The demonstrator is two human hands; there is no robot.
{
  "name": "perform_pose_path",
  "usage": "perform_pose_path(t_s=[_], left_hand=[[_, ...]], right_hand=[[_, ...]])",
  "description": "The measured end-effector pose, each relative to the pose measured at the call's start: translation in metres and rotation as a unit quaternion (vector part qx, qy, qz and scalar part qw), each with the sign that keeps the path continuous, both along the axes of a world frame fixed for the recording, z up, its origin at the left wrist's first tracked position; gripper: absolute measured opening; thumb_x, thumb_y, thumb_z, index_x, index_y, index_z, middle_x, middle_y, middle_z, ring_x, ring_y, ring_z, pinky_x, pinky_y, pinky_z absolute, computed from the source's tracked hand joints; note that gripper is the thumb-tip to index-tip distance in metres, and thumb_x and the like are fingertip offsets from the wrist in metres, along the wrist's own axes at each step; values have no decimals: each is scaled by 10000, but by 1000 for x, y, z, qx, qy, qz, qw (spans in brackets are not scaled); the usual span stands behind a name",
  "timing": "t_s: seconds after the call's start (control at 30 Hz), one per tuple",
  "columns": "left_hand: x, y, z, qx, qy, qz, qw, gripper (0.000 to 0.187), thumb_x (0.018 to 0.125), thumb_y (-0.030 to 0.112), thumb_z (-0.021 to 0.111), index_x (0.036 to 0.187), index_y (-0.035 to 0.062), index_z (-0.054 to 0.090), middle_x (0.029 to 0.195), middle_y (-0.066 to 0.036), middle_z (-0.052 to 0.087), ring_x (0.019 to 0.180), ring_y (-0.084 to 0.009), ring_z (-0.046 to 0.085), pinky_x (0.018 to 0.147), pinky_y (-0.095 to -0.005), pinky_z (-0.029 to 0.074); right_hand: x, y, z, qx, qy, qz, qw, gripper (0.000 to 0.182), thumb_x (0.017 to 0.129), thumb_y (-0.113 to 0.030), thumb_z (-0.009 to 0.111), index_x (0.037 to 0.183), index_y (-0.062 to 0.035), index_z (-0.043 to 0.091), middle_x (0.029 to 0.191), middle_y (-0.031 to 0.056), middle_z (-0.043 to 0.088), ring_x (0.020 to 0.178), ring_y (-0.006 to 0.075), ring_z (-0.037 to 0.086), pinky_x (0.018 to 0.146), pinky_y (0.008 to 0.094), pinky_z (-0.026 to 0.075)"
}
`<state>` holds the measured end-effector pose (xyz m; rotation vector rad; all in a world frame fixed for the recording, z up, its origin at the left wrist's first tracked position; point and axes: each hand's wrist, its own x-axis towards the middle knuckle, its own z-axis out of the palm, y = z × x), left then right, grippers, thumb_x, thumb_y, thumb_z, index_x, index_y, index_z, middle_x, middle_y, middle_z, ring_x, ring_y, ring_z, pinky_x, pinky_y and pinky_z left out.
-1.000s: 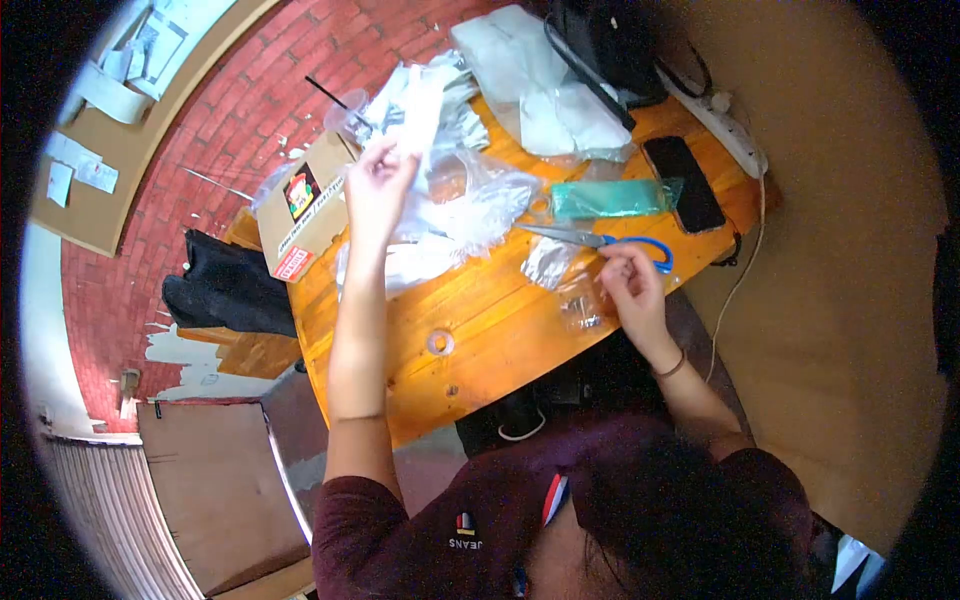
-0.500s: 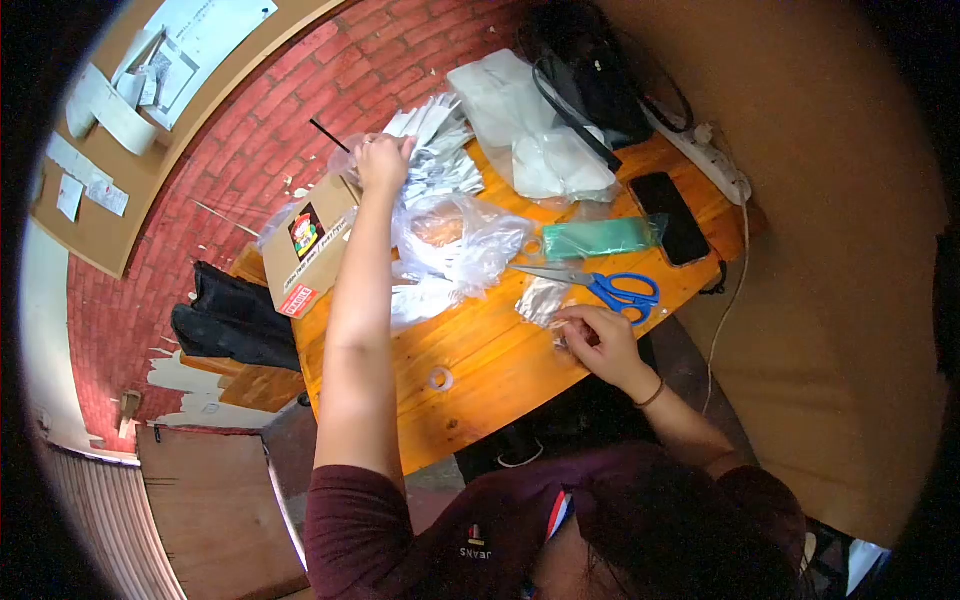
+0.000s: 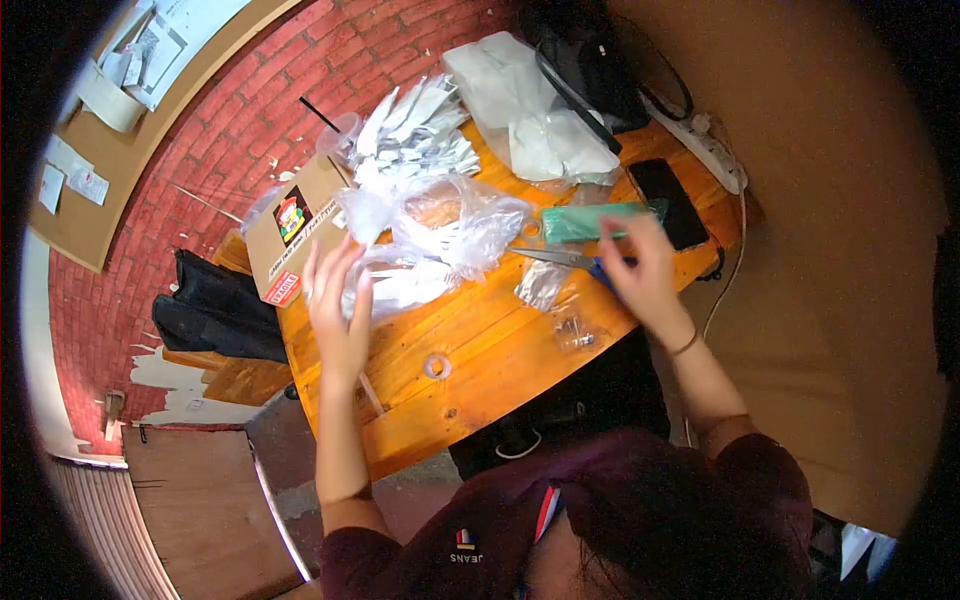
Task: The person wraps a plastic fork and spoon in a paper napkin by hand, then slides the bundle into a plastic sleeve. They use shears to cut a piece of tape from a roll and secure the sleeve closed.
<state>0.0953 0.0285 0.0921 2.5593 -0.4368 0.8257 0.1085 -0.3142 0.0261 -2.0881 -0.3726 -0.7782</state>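
My left hand (image 3: 338, 310) is raised over the table's left part, fingers spread and holding nothing, between the cardboard box (image 3: 300, 225) and a clear plastic bag (image 3: 470, 235). My right hand (image 3: 645, 270), slightly blurred, is over the blue handles of the scissors (image 3: 555, 257), with thumb and fingers apart. It hides most of the handles and part of a green packet (image 3: 585, 224). Below the scissor blades lie a silvery packet (image 3: 541, 284) and a small clear bag (image 3: 578, 332). A tape ring (image 3: 437, 367) lies near the front of the wooden table (image 3: 490, 375).
White strips (image 3: 415, 135) are piled at the back, beside a clear cup (image 3: 342, 133) with a black straw. A white plastic bag (image 3: 525, 110), black bag (image 3: 595, 70), phone (image 3: 667, 203) and power strip (image 3: 700, 150) occupy the back right. Dark cloth (image 3: 215, 315) hangs at left.
My left hand has come back from the cup and white strips toward me, its fingers spreading. My right hand has left the small clear bag and moved up and right over the scissors.
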Motion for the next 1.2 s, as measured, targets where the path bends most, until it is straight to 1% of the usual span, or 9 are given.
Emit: perform_pose_path(t_s=[0.1,0.13,0.27,0.4,0.63,0.87,1.0,1.17,1.2], left_hand=[[-56,32,-24,-93,28,87,991,239,886,166,524,1062,31,612,1180,-126,572,1242,-342,380,1051,-434,242],[-68,40,-31,-82,39,108,990,258,933,177,456,1087,27,598,1205,-118,562,1245,-301,395,1060,-412,241],[-103,51,-55,-234,43,171,956,269,918,218,487,1046,19,616,1143,-124,595,1214,-305,425,1047,-423,258],[-116,55,-75,-347,45,163,922,278,930,213,475,1029,-10,608,1119,-127,592,1165,-251,464,1030,-373,289],[-103,23,-71,-401,95,124,903,246,921,162,481,1022,-25,604,1102,-125,593,1104,-231,499,991,-347,327],[-89,7,-69,-349,52,90,931,228,920,145,478,1031,-1,613,1122,-123,597,1145,-266,476,1015,-367,303],[-89,3,-66,-339,50,95,935,221,918,146,482,1031,13,618,1120,-111,604,1175,-276,455,1031,-381,283],[-89,0,-69,-362,69,81,926,218,918,142,480,1033,17,618,1120,-113,606,1190,-268,446,1034,-387,279],[-88,-3,-68,-377,79,66,921,215,918,134,478,1035,19,617,1125,-112,604,1195,-264,442,1035,-388,278]], right_hand=[[39,-27,32,-132,-71,-92,984,206,729,-56,618,933,-77,642,1036,110,568,1026,310,488,863,398,402],[49,-33,32,-169,-93,-93,977,229,717,-56,628,938,-110,652,1105,100,544,1067,311,467,879,415,392],[63,-33,47,-283,-110,-92,948,226,702,-71,654,919,-135,663,1150,75,539,1108,292,459,877,426,384],[74,-35,56,-360,-109,-80,923,160,696,-89,663,845,-145,679,1140,42,560,1117,276,462,873,423,377],[75,-38,73,-380,-106,-69,916,139,672,-75,675,792,-144,686,1163,4,564,1149,261,453,887,425,366],[85,-40,74,-430,-109,-42,895,198,661,-80,690,828,-187,704,1183,-11,562,1174,259,443,917,412,343],[48,-27,122,-265,-308,-133,904,164,669,-122,714,806,-212,717,1132,-27,602,1146,260,466,947,385,318],[16,-8,143,-216,-288,-76,930,135,673,-107,705,796,-161,718,1077,6,633,1120,270,480,951,377,340],[13,-4,141,-207,-259,-42,942,103,683,-94,694,785,-100,702,1061,41,636,1099,271,495,942,383,358]])
